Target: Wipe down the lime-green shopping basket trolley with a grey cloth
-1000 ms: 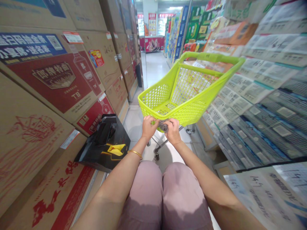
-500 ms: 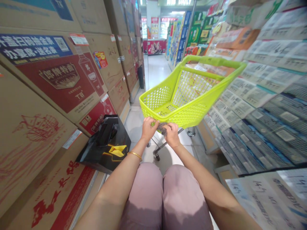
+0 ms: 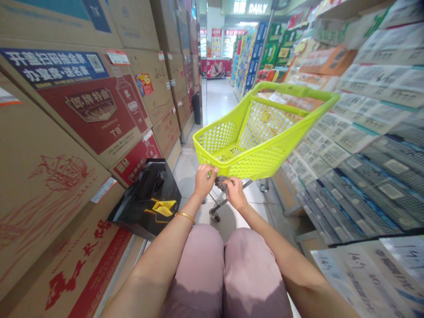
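A dark grey, crumpled or bumpy lump (image 3: 221, 183) sits between my hands, below the front lip of a lime-green shopping cart basket (image 3: 255, 163). My right hand (image 3: 234, 191) is closed on the lump's right side. Fingers curled and pressed together, my left hand (image 3: 204, 179) meets the lump's upper left edge; what its fingertips pinch is too small to make out. The basket's front rim lies just beyond both hands. A gold bangle (image 3: 186, 216) circles my left wrist.
Stacked cardboard cartons (image 3: 96, 110) line the left side, with a black gift bag (image 3: 152, 194) beside them. Shelves of packaged goods (image 3: 371, 172) rise on the right. Below the basket are the cart's legs and a caster (image 3: 214, 215). A tiled aisle (image 3: 220, 99) runs ahead.
Both hands have dropped slightly, and more of the grey lump shows between them. The view has shifted a little; the cart stays in nearly the same place.
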A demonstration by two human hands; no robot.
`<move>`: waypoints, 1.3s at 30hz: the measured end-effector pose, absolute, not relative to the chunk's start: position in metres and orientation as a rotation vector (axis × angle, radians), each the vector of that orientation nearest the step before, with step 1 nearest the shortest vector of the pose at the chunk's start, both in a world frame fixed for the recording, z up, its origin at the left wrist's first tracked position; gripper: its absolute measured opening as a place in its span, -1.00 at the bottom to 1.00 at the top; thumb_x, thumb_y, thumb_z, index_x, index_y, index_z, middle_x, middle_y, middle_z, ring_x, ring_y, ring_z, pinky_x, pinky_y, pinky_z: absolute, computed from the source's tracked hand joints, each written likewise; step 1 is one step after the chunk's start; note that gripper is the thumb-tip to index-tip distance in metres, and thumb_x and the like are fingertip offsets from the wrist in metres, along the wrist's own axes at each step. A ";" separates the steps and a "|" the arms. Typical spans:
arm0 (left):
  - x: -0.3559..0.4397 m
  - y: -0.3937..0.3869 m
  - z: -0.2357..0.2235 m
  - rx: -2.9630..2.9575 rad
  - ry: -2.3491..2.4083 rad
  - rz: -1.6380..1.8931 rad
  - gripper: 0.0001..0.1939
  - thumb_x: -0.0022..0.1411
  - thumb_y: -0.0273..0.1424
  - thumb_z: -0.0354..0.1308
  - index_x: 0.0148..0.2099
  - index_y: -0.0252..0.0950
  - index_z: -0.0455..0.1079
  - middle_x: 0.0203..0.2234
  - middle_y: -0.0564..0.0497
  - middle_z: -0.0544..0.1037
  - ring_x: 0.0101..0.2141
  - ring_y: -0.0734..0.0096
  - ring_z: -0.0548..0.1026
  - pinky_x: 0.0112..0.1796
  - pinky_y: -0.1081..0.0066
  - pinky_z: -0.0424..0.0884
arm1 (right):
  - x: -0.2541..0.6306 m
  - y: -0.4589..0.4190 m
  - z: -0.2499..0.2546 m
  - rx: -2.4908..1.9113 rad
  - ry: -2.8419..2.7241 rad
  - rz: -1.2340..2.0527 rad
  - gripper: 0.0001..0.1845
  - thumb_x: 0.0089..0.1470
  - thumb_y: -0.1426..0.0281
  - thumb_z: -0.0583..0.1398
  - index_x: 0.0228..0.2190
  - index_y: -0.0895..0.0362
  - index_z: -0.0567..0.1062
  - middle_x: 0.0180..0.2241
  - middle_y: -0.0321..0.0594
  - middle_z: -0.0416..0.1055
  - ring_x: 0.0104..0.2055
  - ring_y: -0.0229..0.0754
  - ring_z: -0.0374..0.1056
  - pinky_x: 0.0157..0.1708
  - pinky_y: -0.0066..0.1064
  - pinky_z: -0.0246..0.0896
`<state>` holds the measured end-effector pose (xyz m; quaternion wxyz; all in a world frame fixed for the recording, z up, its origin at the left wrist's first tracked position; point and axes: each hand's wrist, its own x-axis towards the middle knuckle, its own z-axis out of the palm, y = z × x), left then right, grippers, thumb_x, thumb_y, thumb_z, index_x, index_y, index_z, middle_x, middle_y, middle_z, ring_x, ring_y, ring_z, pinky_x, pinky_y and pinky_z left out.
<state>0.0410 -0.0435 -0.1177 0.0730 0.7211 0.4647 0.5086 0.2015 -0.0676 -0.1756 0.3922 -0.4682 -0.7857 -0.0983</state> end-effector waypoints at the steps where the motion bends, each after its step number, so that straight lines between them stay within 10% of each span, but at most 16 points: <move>1: 0.040 -0.047 -0.120 2.166 1.384 1.549 -0.84 0.24 -0.32 0.02 -0.35 -0.23 0.34 -0.33 -0.03 0.50 -0.21 0.33 0.42 -0.10 0.25 0.30 | 0.202 -0.069 -0.178 -1.187 -1.997 -0.239 -0.54 -0.21 0.65 0.05 -0.22 0.10 0.42 -0.20 -0.13 0.21 -0.16 -0.12 0.13 -0.13 -0.25 0.18; 25: 0.054 -0.040 -0.152 1.751 1.449 1.464 -0.84 0.06 -0.48 0.13 -0.55 -0.27 0.41 -0.55 0.05 0.38 -0.38 0.42 0.39 -0.28 0.38 0.37 | 0.186 -0.057 -0.122 -1.082 -1.784 -0.328 -0.75 -0.03 0.46 0.12 -0.24 0.04 0.42 -0.22 -0.15 0.18 -0.15 -0.09 0.16 -0.09 -0.17 0.14; 39: 0.052 -0.041 -0.147 1.688 1.464 1.465 -0.82 0.09 -0.42 0.14 -0.53 -0.25 0.47 -0.54 0.07 0.39 -0.41 0.46 0.40 -0.29 0.42 0.35 | 0.198 -0.067 -0.195 -1.283 -2.074 -0.241 -0.51 -0.22 0.67 0.06 -0.20 0.09 0.43 -0.22 -0.16 0.23 -0.17 -0.14 0.12 -0.13 -0.28 0.12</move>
